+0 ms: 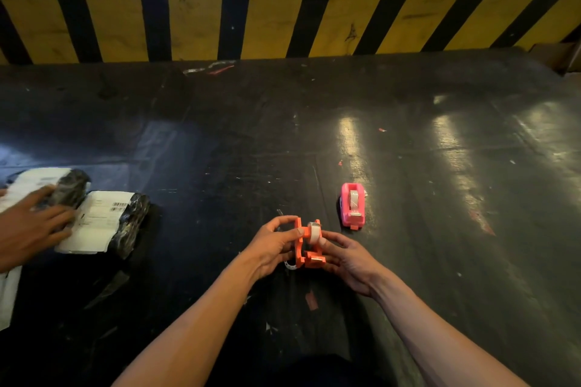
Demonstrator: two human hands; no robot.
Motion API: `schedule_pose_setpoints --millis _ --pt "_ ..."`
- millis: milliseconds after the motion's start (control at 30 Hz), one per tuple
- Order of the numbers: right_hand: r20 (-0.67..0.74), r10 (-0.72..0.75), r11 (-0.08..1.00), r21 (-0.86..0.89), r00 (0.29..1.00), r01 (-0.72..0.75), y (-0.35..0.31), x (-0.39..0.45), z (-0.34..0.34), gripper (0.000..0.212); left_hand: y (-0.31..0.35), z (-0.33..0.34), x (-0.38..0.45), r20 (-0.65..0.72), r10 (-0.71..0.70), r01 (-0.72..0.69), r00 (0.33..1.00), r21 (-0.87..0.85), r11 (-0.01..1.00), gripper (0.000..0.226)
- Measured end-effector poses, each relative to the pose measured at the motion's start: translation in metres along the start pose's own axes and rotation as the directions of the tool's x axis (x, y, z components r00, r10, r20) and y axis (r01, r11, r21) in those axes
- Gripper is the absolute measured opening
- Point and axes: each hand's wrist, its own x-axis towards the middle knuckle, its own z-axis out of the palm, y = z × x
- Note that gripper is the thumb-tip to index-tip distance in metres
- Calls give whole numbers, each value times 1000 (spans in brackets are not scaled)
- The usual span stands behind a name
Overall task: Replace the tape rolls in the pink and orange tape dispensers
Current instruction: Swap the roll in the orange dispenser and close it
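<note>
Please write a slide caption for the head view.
Both hands hold the orange dispenser; the pink dispenser sits apart.

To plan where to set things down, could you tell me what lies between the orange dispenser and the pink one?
Only bare dark tabletop separates orange plastic tape dispenser from pink plastic tape dispenser, per head view.

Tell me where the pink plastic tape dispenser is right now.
In the head view, the pink plastic tape dispenser sits untouched on the dark table, right of centre, just beyond the right hand holding the orange dispenser.
</note>
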Motion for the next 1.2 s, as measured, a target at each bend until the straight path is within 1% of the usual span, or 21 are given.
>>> schedule_pose_setpoints --millis 267,467,600,1000,1100,1200 --pt "28 -8 1000 23 1000 7 -3 -7 3 44 6 -1 3 -25 -42 44 999 71 997 37" --pt "28 -11 1000 -8 1000 12 -2 -2 5 50 3 3 3 -34 -80 81 996 31 996 34" --pt "30 -22 1000 5 999 21 -2 -1 4 46 2 2 3 -40 -96 97 995 35 995 34" --pt "53 -25 999 28 998 24 -8 -5 9 49 -3 -3 6 -41 -108 107 993 -38 994 40" --pt "59 -31 999 9 998 31 -7 -6 11 52 -3 -5 5 -41 -111 110 993 -38 993 41" --pt "98 -22 1000 -1 995 23 -6 -8 10 47 -3 -7 5 -18 -114 114 993 -7 993 40"
